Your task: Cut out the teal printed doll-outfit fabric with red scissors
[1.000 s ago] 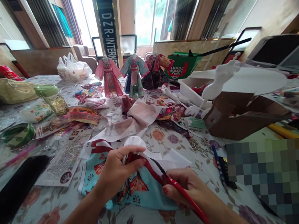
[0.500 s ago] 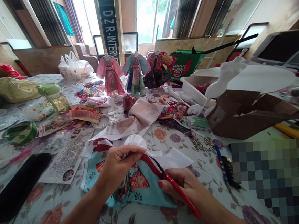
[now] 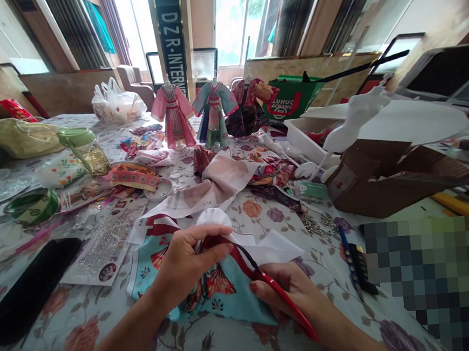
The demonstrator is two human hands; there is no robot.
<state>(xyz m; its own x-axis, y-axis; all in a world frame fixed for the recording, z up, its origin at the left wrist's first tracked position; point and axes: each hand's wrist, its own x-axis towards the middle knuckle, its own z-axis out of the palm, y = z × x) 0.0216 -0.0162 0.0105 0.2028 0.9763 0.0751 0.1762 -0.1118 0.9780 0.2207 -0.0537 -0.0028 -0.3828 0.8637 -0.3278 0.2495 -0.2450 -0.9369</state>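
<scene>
Left hand (image 3: 200, 251) pinching the turquoise printed cloth (image 3: 248, 304) by its dark red band (image 3: 243, 262); right hand (image 3: 287, 285) wrapped around red-handled scissors (image 3: 290, 304), dark blades along that band! Cloth front and centre on the flowery counter (image 3: 227, 349); beyond, pale pink fabric (image 3: 230, 176), then three small gowns (image 3: 214, 115) upright.

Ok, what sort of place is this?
Likely an indoor craft table, home or workshop unclear: a miniature pink-and-red fabric robe upright, black-bladed scissors with red handles in the right hand, light-blue printed fabric.
</scene>
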